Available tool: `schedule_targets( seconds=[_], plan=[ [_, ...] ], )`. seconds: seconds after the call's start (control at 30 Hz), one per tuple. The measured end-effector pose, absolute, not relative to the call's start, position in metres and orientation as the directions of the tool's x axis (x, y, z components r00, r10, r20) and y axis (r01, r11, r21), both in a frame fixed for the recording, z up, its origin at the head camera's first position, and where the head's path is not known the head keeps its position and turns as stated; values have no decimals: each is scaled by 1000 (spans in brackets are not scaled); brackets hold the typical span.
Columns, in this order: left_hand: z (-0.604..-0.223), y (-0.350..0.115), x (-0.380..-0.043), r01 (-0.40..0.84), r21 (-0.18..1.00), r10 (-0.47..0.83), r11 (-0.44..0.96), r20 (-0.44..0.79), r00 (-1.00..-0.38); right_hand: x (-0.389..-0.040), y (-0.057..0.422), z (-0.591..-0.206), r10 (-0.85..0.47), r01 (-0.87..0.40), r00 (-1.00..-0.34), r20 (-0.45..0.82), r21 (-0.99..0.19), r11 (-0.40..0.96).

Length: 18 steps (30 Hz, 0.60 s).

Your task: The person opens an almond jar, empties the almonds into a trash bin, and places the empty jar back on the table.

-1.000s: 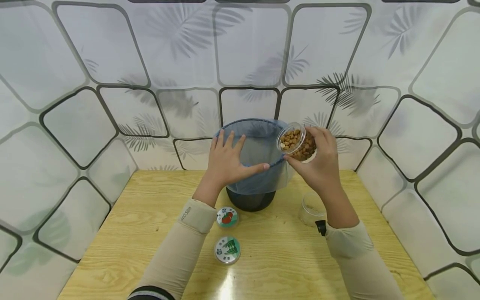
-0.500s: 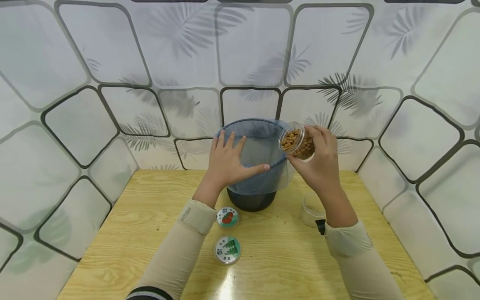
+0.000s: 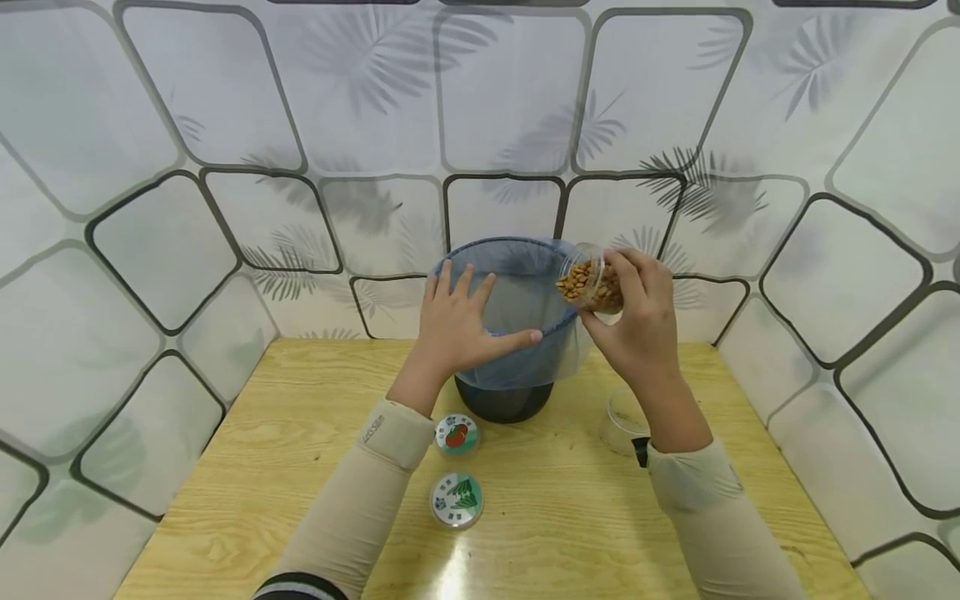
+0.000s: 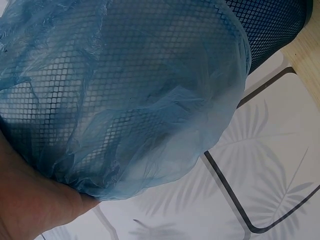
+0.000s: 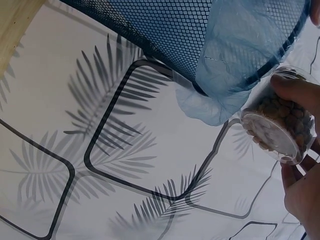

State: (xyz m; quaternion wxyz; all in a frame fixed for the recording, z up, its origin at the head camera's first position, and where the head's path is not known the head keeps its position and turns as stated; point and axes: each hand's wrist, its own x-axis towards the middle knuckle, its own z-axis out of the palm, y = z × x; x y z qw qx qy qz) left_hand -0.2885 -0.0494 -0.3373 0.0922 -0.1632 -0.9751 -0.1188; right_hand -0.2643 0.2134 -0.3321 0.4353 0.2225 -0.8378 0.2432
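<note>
A black mesh wastebasket (image 3: 504,402) stands at the back of the table, lined with a thin blue plastic bag (image 3: 551,360) folded over its rim. Fingers spread, my left hand (image 3: 456,329) rests over the basket's near left rim; in the left wrist view the bag (image 4: 130,115) fills most of the picture. My right hand (image 3: 647,321) grips a clear plastic jar (image 3: 604,290) of small brown nugget-like pieces (image 3: 574,282). The jar lies tilted at the right rim, mouth toward the basket. From the right wrist, the jar's base (image 5: 270,135) shows beside the bag.
Two round containers stand before the basket, one with a tomato lid (image 3: 456,435), one with a green vegetable lid (image 3: 457,500). A clear open container (image 3: 619,423) stands near the right forearm. Patterned walls (image 3: 375,233) enclose the wooden table (image 3: 330,417) behind and at both sides.
The jar has tipped further toward the basket, its mouth turning left and down, with the brown pieces shifted toward the opening. The left hand stays on the rim.
</note>
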Motion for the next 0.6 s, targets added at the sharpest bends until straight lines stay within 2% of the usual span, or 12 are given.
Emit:
schedule_targets(
  seconds=[0.6],
  plan=[
    [-337,-50,-290,344,205,303,916,209,-930,-270,210,-330,-216,-569,-509,833,-138,811]
  ],
)
